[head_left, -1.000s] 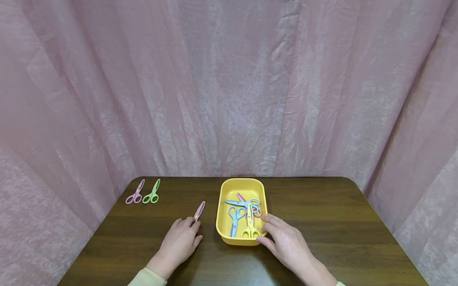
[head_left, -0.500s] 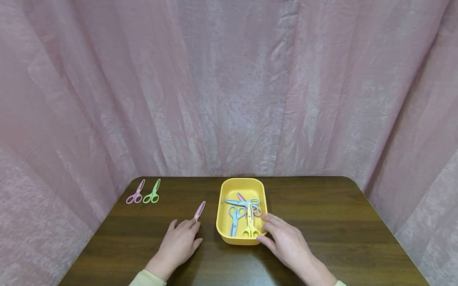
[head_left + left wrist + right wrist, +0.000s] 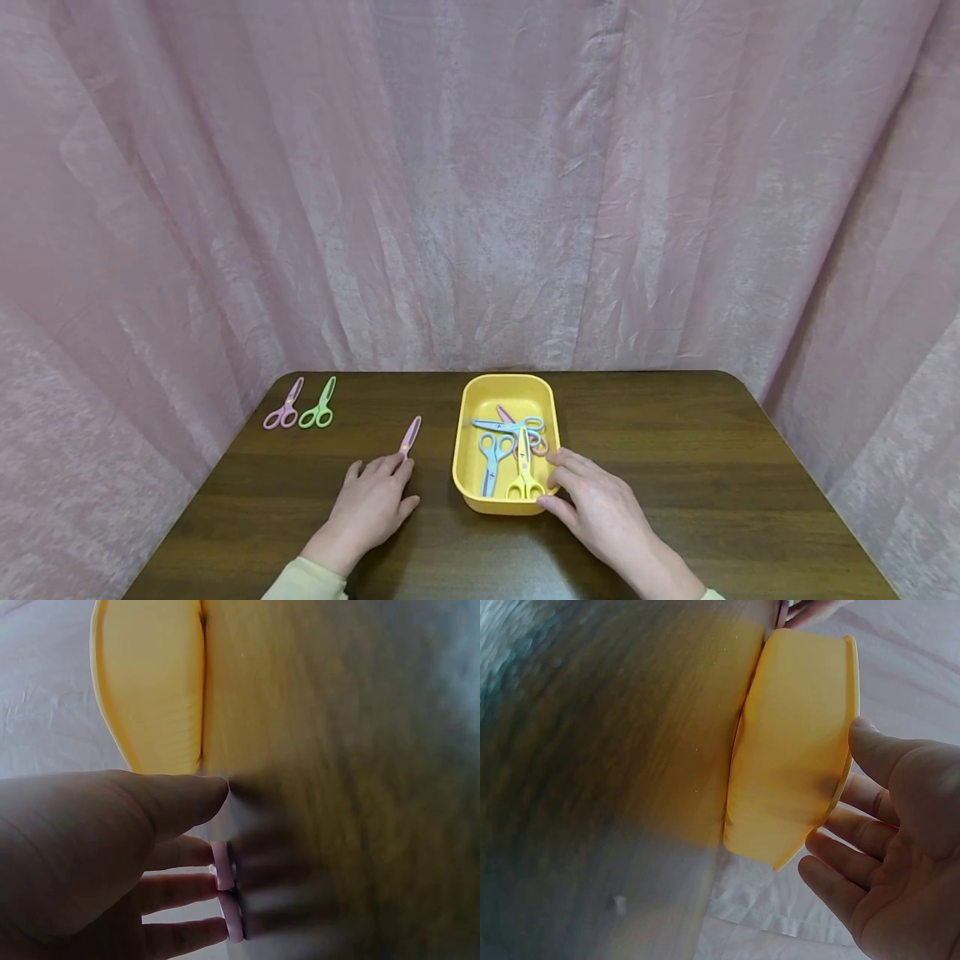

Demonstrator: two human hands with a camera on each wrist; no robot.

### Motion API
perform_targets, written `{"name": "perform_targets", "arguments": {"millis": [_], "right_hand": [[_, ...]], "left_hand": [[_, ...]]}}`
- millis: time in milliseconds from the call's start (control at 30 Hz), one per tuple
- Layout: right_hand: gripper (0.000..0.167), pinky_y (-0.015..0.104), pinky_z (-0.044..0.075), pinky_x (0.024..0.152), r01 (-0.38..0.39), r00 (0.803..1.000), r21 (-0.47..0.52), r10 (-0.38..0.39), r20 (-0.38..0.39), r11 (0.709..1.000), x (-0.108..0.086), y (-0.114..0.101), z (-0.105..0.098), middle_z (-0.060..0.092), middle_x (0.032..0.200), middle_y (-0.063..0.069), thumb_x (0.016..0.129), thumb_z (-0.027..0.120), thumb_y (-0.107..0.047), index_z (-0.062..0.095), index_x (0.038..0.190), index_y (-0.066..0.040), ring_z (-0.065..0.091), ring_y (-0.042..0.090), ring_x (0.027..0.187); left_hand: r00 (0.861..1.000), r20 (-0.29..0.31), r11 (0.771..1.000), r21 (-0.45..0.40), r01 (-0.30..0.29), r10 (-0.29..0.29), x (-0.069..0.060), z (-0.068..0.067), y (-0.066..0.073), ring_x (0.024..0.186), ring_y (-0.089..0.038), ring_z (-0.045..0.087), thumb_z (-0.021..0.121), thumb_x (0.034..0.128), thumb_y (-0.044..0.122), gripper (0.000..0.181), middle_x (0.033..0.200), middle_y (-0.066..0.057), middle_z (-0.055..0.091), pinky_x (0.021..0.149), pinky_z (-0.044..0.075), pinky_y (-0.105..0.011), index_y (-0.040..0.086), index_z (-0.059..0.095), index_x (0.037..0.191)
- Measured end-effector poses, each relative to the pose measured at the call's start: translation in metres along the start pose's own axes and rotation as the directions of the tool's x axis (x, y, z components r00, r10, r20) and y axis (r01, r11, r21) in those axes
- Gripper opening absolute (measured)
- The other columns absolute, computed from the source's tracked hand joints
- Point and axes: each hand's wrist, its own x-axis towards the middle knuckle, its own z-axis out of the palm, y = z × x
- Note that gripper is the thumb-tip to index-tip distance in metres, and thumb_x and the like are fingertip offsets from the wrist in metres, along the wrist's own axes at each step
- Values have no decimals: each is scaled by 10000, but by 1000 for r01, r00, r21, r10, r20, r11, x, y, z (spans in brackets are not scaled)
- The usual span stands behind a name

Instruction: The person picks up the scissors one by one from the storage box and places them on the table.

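Note:
My left hand (image 3: 369,500) lies on the table with its fingertips on a pair of purple scissors (image 3: 410,435). Its fingers are fairly straight and cover the handles from above; the blade end points away from me. In the left wrist view the purple handle loops (image 3: 223,866) show under the fingertips, with the thumb apart from them. My right hand (image 3: 600,504) holds the near right corner of a yellow plastic box (image 3: 480,503), thumb at the near rim and fingers along the right side. Inside lie yellow scissors (image 3: 524,467), blue scissors (image 3: 491,467), more blue scissors (image 3: 504,426) and partly covered pink scissors (image 3: 540,447).
Another pair of purple scissors (image 3: 285,408) and a pair of green scissors (image 3: 318,407) lie side by side at the far left of the dark wooden table (image 3: 660,433). A pink curtain (image 3: 480,183) hangs behind the table and along both sides.
My left hand has slid the purple scissors slightly to the left and away from me, over the last half second. The right hand and the box stay where they were.

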Motion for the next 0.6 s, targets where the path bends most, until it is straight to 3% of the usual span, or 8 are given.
{"name": "perform_targets", "arguments": {"millis": [600], "right_hand": [[272, 450, 627, 927, -7, 1000, 7, 7, 6, 1000, 0, -1, -1, 753, 1361, -45, 883, 934, -376, 708, 893, -225, 692, 209, 1322]], "left_hand": [[992, 87, 996, -3, 89, -89, 20, -2, -18, 1367, -453, 614, 808, 1019, 355, 553, 1522, -195, 639, 1098, 422, -763, 35, 687, 1454]]}}
